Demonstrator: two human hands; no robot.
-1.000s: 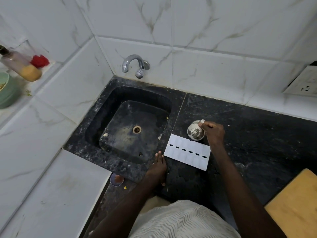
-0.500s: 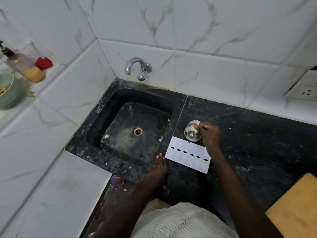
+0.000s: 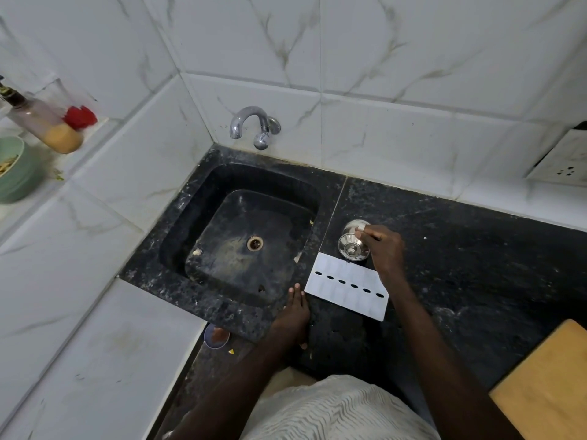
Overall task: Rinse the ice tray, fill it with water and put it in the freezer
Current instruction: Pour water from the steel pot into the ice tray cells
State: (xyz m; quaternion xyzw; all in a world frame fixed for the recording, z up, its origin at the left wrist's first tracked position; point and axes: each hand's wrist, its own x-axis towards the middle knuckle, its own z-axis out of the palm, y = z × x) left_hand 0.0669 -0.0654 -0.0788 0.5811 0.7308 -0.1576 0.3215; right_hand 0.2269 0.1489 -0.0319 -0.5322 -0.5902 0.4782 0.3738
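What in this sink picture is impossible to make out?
All in the head view:
The ice tray shows only a flat white face; its other side is hidden.
The steel container has a lid hiding its contents; the right hand, pinching it, covers one side.
The green bowl is cut off by the left edge.
The wooden board is cut off by the bottom-right corner.

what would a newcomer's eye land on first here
The white rectangular plastic ice tray, with its row of dark oval holes, stands out where it lies flat on the black speckled stone counter, just right of the square black stone sink. Behind it the right hand grips a small round shiny steel container. The left hand rests flat on the counter beside the tray's left end.
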